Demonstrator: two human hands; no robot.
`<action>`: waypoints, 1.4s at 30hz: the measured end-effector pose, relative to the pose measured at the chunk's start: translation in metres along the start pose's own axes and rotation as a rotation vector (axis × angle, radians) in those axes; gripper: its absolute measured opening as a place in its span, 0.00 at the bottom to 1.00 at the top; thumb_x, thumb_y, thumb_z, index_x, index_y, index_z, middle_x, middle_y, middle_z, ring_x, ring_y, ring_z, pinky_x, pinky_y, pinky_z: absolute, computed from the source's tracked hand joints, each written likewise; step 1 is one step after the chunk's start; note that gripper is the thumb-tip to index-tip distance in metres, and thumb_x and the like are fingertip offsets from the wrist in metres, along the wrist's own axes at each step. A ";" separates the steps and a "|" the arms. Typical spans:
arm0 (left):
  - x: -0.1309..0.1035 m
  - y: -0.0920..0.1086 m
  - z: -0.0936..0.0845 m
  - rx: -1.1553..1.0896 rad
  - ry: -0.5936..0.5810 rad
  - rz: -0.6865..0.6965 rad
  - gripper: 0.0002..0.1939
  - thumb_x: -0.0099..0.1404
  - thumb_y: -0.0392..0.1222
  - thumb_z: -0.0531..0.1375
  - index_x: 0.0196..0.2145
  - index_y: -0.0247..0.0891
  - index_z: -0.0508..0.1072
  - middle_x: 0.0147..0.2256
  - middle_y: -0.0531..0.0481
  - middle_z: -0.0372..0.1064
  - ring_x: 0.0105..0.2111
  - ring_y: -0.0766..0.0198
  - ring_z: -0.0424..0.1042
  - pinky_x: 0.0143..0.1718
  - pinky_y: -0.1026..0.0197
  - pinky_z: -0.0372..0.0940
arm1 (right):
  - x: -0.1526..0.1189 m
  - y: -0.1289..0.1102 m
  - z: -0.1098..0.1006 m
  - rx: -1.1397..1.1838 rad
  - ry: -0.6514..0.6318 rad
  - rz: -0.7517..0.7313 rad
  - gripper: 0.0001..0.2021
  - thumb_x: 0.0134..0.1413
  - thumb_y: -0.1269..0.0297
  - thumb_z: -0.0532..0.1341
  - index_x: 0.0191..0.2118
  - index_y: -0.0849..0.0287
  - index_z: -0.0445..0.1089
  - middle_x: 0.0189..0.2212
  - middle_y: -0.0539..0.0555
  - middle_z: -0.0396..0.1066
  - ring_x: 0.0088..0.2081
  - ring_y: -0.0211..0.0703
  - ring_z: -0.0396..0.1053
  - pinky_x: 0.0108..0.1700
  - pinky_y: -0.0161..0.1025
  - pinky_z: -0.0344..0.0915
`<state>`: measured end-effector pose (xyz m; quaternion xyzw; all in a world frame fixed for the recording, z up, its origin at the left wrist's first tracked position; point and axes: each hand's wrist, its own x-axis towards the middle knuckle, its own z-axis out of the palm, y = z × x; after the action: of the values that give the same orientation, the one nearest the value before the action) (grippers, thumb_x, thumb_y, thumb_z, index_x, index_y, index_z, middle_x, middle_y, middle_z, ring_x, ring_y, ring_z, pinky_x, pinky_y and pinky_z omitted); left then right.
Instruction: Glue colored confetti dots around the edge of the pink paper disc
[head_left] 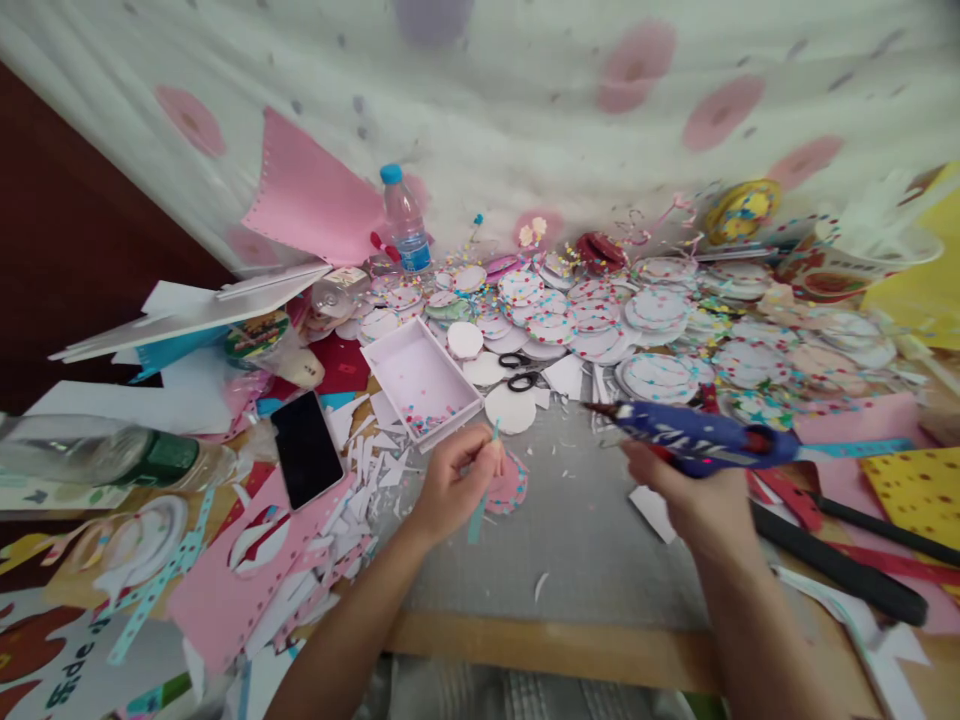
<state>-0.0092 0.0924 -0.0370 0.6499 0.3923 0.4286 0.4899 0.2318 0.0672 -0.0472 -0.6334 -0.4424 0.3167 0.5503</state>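
Observation:
My left hand [457, 478] is closed in a pinch around a narrow green paper strip [475, 522], whose ends stick out above and below the fingers. Right behind that hand, a round pink paper disc [513, 486] with a dotted edge lies on the grey cutting mat [577, 570]. My right hand [701, 505] grips a blue hot glue gun [694, 432] in the air over the mat's right side. The nozzle points left, above the mat and apart from the strip.
A shallow white box [424, 375] holds small confetti pieces, with black-handled scissors [523, 381] beside it. Several decorated paper discs [551, 318] pile up along the back. At left are a phone [308, 450], paper scraps and a lying bottle [142, 455]; a water bottle [407, 225] stands behind.

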 end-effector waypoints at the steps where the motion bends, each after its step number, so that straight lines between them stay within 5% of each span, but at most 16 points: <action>1: 0.002 -0.003 0.002 0.007 -0.016 0.010 0.20 0.69 0.46 0.51 0.20 0.38 0.61 0.22 0.52 0.61 0.25 0.66 0.63 0.30 0.61 0.58 | -0.001 -0.001 0.008 0.015 -0.070 0.006 0.13 0.38 0.61 0.69 0.29 0.56 0.65 0.22 0.48 0.66 0.21 0.40 0.63 0.23 0.38 0.60; 13: -0.007 -0.006 -0.002 0.050 -0.083 0.159 0.17 0.67 0.37 0.51 0.20 0.39 0.57 0.18 0.53 0.59 0.21 0.67 0.61 0.24 0.63 0.56 | -0.018 -0.004 0.022 -0.033 -0.337 0.037 0.09 0.44 0.67 0.62 0.34 0.52 0.65 0.24 0.47 0.69 0.22 0.40 0.65 0.23 0.36 0.60; 20: -0.006 -0.004 -0.001 0.059 -0.109 0.172 0.19 0.64 0.32 0.52 0.20 0.40 0.47 0.17 0.54 0.56 0.19 0.68 0.61 0.21 0.63 0.55 | -0.021 -0.006 0.025 -0.086 -0.361 0.071 0.10 0.45 0.68 0.61 0.36 0.52 0.65 0.25 0.48 0.71 0.23 0.41 0.67 0.22 0.35 0.56; 31: -0.007 -0.002 0.001 0.079 -0.120 0.138 0.19 0.64 0.34 0.51 0.20 0.41 0.45 0.16 0.54 0.53 0.19 0.67 0.61 0.20 0.62 0.56 | -0.017 0.000 0.020 -0.142 -0.434 0.028 0.12 0.43 0.69 0.62 0.37 0.52 0.64 0.27 0.50 0.72 0.25 0.44 0.69 0.21 0.37 0.57; 42: -0.009 -0.002 0.002 0.064 -0.111 0.132 0.20 0.64 0.34 0.51 0.20 0.41 0.45 0.16 0.55 0.52 0.19 0.67 0.61 0.20 0.61 0.56 | -0.021 -0.006 0.025 -0.105 -0.358 0.095 0.11 0.42 0.66 0.62 0.36 0.51 0.65 0.21 0.47 0.68 0.24 0.45 0.67 0.22 0.37 0.54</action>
<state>-0.0107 0.0836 -0.0413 0.7126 0.3341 0.4104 0.4606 0.1998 0.0589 -0.0477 -0.6150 -0.5188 0.4262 0.4135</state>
